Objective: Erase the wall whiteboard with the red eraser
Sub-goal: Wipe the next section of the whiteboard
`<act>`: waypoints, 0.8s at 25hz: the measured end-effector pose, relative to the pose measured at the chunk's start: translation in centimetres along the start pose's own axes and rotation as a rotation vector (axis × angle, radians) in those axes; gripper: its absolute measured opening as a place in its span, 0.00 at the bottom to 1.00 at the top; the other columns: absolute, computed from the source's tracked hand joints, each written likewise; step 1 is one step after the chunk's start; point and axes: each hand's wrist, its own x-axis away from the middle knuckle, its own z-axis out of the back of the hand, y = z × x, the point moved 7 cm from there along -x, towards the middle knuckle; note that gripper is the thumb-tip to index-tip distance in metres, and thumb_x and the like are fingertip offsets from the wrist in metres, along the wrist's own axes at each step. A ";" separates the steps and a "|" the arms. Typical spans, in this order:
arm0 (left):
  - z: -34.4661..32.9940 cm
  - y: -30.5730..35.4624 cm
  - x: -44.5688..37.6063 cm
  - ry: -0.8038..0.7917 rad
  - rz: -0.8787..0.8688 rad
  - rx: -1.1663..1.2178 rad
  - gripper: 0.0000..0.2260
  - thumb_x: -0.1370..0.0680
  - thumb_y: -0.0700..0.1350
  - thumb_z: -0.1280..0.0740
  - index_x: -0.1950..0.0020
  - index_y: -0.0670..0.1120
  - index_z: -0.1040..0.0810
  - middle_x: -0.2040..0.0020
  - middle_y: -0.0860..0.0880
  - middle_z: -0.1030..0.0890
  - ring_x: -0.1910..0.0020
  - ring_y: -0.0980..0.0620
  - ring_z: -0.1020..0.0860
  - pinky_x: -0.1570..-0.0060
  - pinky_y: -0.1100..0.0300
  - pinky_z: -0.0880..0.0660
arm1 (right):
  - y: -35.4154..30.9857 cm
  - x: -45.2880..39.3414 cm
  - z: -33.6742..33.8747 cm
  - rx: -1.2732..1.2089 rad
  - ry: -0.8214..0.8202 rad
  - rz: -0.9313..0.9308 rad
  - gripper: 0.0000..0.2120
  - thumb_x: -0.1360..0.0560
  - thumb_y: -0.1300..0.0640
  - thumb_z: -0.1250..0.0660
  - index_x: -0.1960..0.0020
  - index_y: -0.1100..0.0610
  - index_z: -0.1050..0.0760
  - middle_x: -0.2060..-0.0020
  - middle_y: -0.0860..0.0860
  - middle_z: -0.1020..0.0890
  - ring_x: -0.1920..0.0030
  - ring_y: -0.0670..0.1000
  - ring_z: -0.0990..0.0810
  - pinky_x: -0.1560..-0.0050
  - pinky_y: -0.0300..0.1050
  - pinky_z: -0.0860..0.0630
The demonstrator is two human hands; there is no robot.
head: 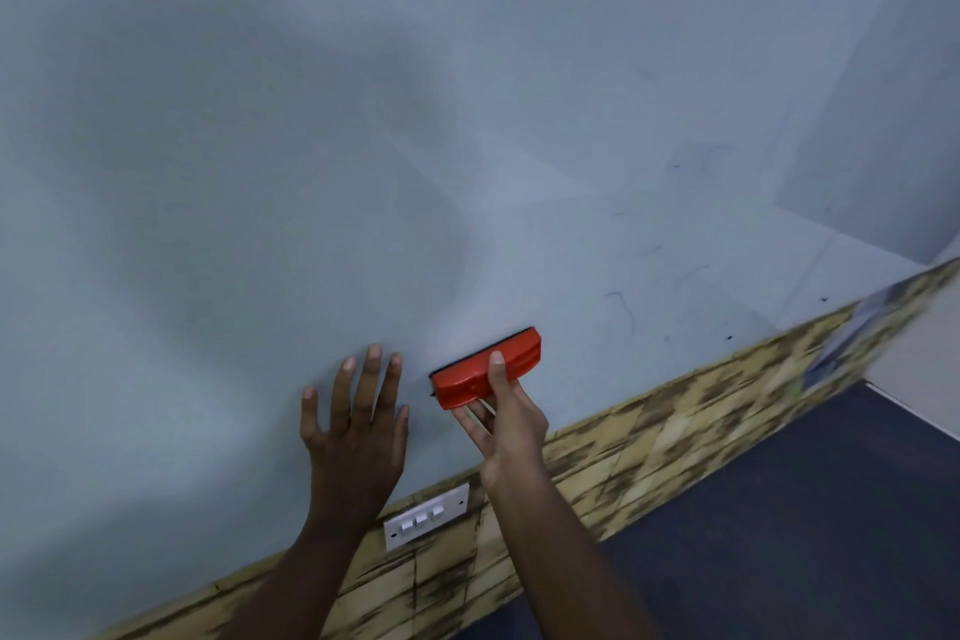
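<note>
The wall whiteboard [363,146] fills most of the view, pale grey-blue with a large shadow on it. Faint blue pen marks [623,309] remain on its right part. The red eraser [467,377] lies against the board near its lower edge, its dark pad facing the surface. My right hand [506,418] grips the eraser from below, thumb across its red back. My left hand [358,424] presses flat on the board just left of the eraser, fingers spread and straight.
A yellow-brown brick-pattern strip [649,437] runs along the wall below the board. A white switch plate [427,515] with three switches sits on it under my hands. Dark floor [805,535] lies at the lower right.
</note>
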 end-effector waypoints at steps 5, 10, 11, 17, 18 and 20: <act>1.0 2.9 -2.7 0.003 -0.011 0.090 0.27 0.16 0.49 0.35 0.17 0.44 0.33 0.18 0.43 0.36 0.22 0.43 0.33 0.30 0.41 0.38 | -1.3 -2.8 2.3 0.046 0.052 0.081 0.20 0.24 0.47 0.25 0.35 0.54 0.19 0.49 0.52 0.14 0.50 0.53 0.13 0.53 0.51 0.14; -0.7 9.1 -6.0 0.013 -0.062 0.085 0.27 0.16 0.48 0.35 0.17 0.45 0.32 0.18 0.42 0.35 0.24 0.44 0.32 0.31 0.43 0.37 | -0.7 -9.0 8.1 -0.010 0.078 -0.093 0.25 0.21 0.49 0.28 0.28 0.57 0.24 0.44 0.58 0.15 0.47 0.59 0.14 0.42 0.61 0.17; -1.4 10.7 -6.5 0.009 -0.047 0.065 0.27 0.16 0.49 0.35 0.17 0.45 0.33 0.18 0.42 0.36 0.22 0.43 0.34 0.30 0.42 0.38 | -0.6 -10.6 9.5 -0.033 0.065 -0.131 0.25 0.21 0.49 0.29 0.28 0.58 0.25 0.45 0.59 0.15 0.47 0.60 0.15 0.41 0.61 0.18; -5.2 16.0 -6.9 -0.021 0.169 0.047 0.40 0.19 0.57 0.34 0.13 0.44 0.47 0.13 0.40 0.51 0.14 0.40 0.52 0.20 0.34 0.54 | 0.6 -17.2 16.8 -0.099 0.108 -0.358 0.26 0.20 0.52 0.31 0.28 0.66 0.29 0.43 0.66 0.17 0.45 0.66 0.17 0.49 0.62 0.16; -5.7 16.4 -6.7 -0.015 0.197 0.068 0.41 0.19 0.58 0.35 0.13 0.44 0.49 0.13 0.41 0.53 0.14 0.40 0.53 0.19 0.34 0.56 | 0.7 -18.1 17.8 -0.118 0.111 -0.394 0.27 0.20 0.51 0.31 0.28 0.67 0.30 0.42 0.67 0.18 0.45 0.67 0.17 0.54 0.61 0.15; -6.5 16.8 -6.5 -0.008 0.203 0.047 0.43 0.21 0.60 0.35 0.13 0.45 0.50 0.13 0.41 0.55 0.14 0.40 0.55 0.19 0.35 0.58 | 0.8 -20.1 19.5 -0.143 0.115 -0.434 0.31 0.23 0.51 0.30 0.28 0.68 0.31 0.43 0.68 0.18 0.45 0.67 0.17 0.60 0.61 0.14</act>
